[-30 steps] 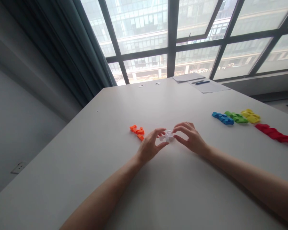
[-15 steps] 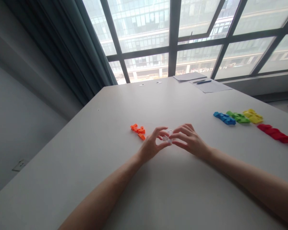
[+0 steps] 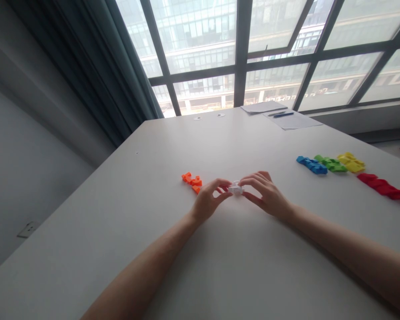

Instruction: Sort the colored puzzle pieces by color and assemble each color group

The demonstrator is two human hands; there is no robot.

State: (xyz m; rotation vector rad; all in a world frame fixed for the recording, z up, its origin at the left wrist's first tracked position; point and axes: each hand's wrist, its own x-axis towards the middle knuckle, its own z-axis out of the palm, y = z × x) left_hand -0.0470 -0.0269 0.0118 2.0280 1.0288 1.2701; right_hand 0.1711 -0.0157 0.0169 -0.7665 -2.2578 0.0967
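A small cluster of clear and white plastic puzzle pieces (image 3: 236,188) is held between my two hands, low over the table. My left hand (image 3: 208,195) pinches its left side between thumb and fingers. From the right, my right hand (image 3: 264,191) grips the other side with its fingertips. How the pieces join is too small to make out. Several orange plastic pieces (image 3: 191,180) lie just left of my left hand, which partly covers the nearest one.
Blue pieces (image 3: 311,165), green pieces (image 3: 331,163) and yellow pieces (image 3: 351,162) lie in groups at the right, with a row of red pieces (image 3: 385,187) nearer me. Papers (image 3: 295,120) and a pen (image 3: 283,114) rest at the far edge by the window.
My left fingers have shifted slightly left, and more of the clear cluster shows between my hands. The cluster has turned a little. The coloured pieces have stayed put.
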